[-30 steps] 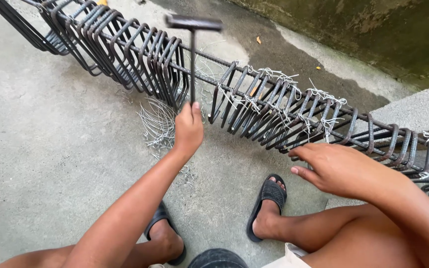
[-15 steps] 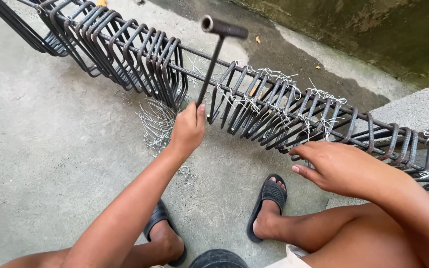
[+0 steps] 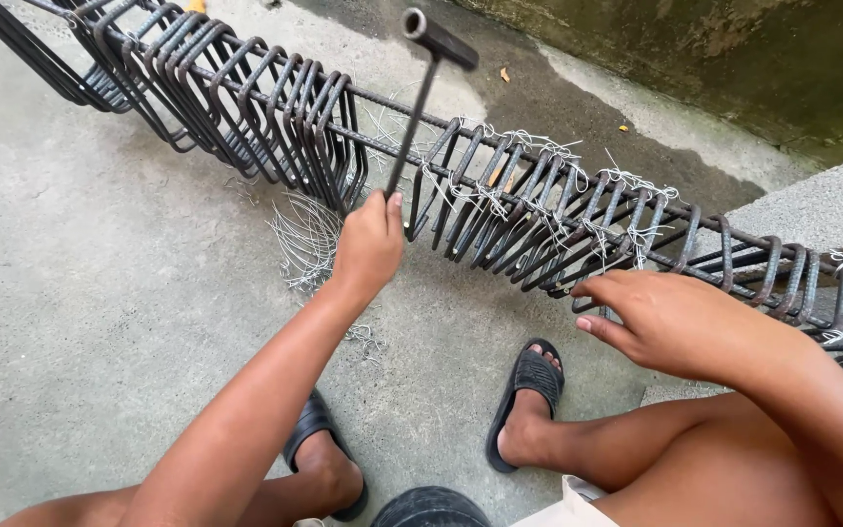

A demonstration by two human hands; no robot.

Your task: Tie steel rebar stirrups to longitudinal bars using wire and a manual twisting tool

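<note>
Concrete floor [image 3: 100, 322], with a long rebar cage [image 3: 500, 195] running across it from the far-left corner toward the right edge. Dark stirrups [image 3: 246, 107] are bunched on the left stretch; those on the right stretch are wrapped with thin tie wire [image 3: 558, 195]. A loose bundle of wire pieces [image 3: 309, 239] lies on the floor just beside the cage, under the left hand. A grey concrete block [image 3: 822, 205] sits at the far right, with a mossy wall [image 3: 695, 49] behind. Two black sandals [image 3: 529, 390] are on the person's feet near the bottom edge.

Versus the earlier frames: the hammer [image 3: 426, 78] tilts further right, its head higher and nearer the top edge; the left hand sits about the same spot. The right hand is barely moved.

Left hand [image 3: 368, 244] has its grip closed round the bottom end of the hammer handle; shaft rises up and right from the fist, and the head is well above the cage. Right hand [image 3: 675, 317] rests loose, fingers partly spread, touching the cage's near side, clutching nothing visible.
</note>
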